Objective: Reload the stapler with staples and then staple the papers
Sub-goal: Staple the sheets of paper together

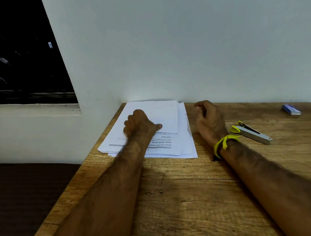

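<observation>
A loose stack of white printed papers lies at the table's far left corner against the wall. My left hand rests on top of the stack with its fingers bent and the thumb pointing right. My right hand stands on its edge on the wood just right of the papers, fingers loosely curled and holding nothing; a yellow thread is tied round its wrist. The grey metal stapler with a yellow end lies on the table to the right of that wrist. A small blue and white staple box sits further back right.
The wooden table runs up to a white wall at the back. Its left edge drops off to a dark surface below. A dark window with a white sill is at the upper left.
</observation>
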